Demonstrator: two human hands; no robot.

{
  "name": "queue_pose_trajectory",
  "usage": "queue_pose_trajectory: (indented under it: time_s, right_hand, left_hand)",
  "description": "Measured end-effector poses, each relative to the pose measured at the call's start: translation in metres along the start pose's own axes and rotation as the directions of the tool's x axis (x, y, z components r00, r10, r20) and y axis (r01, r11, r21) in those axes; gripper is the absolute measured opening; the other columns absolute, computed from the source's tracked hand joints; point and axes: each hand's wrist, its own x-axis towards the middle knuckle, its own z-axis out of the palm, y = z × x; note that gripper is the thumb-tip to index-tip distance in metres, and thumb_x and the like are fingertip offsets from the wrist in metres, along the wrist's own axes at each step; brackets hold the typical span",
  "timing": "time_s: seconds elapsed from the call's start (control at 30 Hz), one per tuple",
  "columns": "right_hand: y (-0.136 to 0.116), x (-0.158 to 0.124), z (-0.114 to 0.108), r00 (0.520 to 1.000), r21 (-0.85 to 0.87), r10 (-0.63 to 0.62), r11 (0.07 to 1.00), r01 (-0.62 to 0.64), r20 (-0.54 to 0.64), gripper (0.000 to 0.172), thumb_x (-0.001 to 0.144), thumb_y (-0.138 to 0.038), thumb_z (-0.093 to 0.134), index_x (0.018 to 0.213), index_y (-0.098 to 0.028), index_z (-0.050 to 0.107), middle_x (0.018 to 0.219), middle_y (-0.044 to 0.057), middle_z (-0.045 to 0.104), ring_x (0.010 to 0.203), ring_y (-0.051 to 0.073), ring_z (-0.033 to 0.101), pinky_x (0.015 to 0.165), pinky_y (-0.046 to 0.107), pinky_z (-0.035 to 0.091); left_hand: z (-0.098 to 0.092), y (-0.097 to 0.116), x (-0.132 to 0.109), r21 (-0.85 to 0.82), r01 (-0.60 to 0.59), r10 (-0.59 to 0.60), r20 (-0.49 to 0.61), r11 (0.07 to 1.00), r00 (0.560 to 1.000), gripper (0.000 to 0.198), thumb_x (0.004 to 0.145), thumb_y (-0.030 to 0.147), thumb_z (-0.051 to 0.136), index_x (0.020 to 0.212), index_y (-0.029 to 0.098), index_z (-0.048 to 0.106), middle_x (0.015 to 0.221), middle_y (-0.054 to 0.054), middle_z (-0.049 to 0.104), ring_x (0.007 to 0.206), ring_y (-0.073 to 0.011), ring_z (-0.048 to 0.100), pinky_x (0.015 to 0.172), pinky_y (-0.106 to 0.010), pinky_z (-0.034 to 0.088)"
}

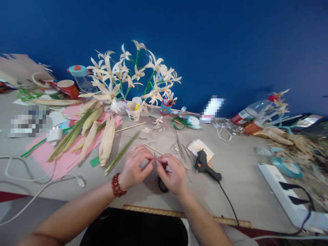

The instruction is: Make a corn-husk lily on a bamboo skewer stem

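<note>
Overall, a deep blue wall (164,20) filled the background behind your grey table (230,191), which was crowded along its back and left side. Against the wall, the pale husk-like flowers (110,94) stood on green stems in a spreading cluster, with a white paper cup (133,115) before them. To your left, pink paper (38,155) lay flat under husks and long green leaves; to your right, a white power strip (275,193) ran obliquely near the table edge.

Your left hand (139,164), a red bead bracelet (117,185) at its wrist, and your right hand (172,172) met at the fingertips just above the table, midway between husks and glue gun. Both were nearly closed, fingers curled, thumb and index tips pinched together. Any piece between them was too small to identify; I could not tell whether you had hold of one.

The black glue gun (203,163) lay right of your right hand, its nozzle end by a pale square sheet (208,147). A dry husk (107,141) and a narrow green leaf (122,153) lay beyond your left hand; thin wires (181,147) lay beyond your right. Smallest noted: a dark loop (159,185), partly hidden beneath your right hand.
</note>
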Motion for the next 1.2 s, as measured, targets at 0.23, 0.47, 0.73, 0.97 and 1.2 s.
queue_pose_trajectory:
  time_s: [0.23, 0.47, 0.73, 0.97, 1.2]
  right_hand:
    - [-0.001, -0.003, -0.001, 0.997, -0.005, 0.026, 1.0, -0.027, -0.079, 0.012, 0.085, -0.012, 0.057, 0.078, -0.022, 0.055, 0.069, 0.0, 0.06, 0.059, 0.014, 0.055, 0.058, 0.027, 0.044]
    - [-0.002, -0.002, -0.002, 0.993, -0.014, 0.101, 0.995, -0.102, -0.054, 0.01, 0.086, -0.018, 0.056, 0.077, -0.023, 0.056, 0.069, 0.001, 0.061, 0.06, 0.015, 0.056, 0.059, 0.029, 0.045]
    - [-0.001, -0.002, 0.004, 0.998, -0.071, 0.058, 0.996, -0.061, -0.037, 0.013, 0.085, -0.016, 0.058, 0.073, -0.023, 0.055, 0.064, 0.0, 0.059, 0.055, 0.014, 0.053, 0.056, 0.027, 0.042]
    - [-0.001, -0.003, -0.003, 0.984, -0.034, 0.044, 0.998, -0.051, -0.175, 0.012, 0.082, -0.014, 0.059, 0.075, -0.024, 0.057, 0.066, 0.001, 0.061, 0.059, 0.017, 0.057, 0.059, 0.03, 0.046]
    - [-0.002, -0.003, 0.002, 0.991, -0.01, 0.089, 0.996, -0.091, -0.097, 0.011, 0.082, -0.016, 0.059, 0.075, -0.023, 0.057, 0.066, 0.0, 0.061, 0.057, 0.015, 0.056, 0.057, 0.029, 0.045]
  left_hand:
    - [-0.004, -0.007, 0.0, 0.083, 0.19, -0.187, -0.039, 0.978, 0.982, 0.006, 0.083, 0.013, 0.06, 0.081, 0.018, 0.059, 0.078, -0.003, 0.065, 0.079, -0.0185, 0.061, 0.077, -0.034, 0.051]
    - [-0.007, -0.002, 0.004, -0.091, 0.253, -0.237, 0.156, 0.963, 0.959, 0.014, 0.088, 0.02, 0.055, 0.1, 0.018, 0.063, 0.092, -0.007, 0.07, 0.087, -0.0202, 0.065, 0.08, -0.034, 0.052]
    - [0.0, 0.003, 0.004, -0.033, 0.207, -0.2, 0.159, 0.978, 0.967, 0.013, 0.085, 0.015, 0.054, 0.073, 0.019, 0.06, 0.07, -0.002, 0.064, 0.072, -0.0175, 0.059, 0.076, -0.033, 0.049]
    - [-0.007, -0.001, 0.005, -0.017, 0.341, -0.338, 0.075, 0.94, 0.938, 0.015, 0.082, 0.015, 0.051, 0.069, 0.018, 0.055, 0.066, -0.001, 0.059, 0.065, -0.016, 0.056, 0.064, -0.028, 0.044]
    - [-0.004, 0.004, 0.004, -0.139, 0.313, -0.274, 0.241, 0.94, 0.931, 0.006, 0.085, 0.022, 0.056, 0.085, 0.018, 0.061, 0.083, -0.004, 0.066, 0.078, -0.0188, 0.061, 0.074, -0.031, 0.048]
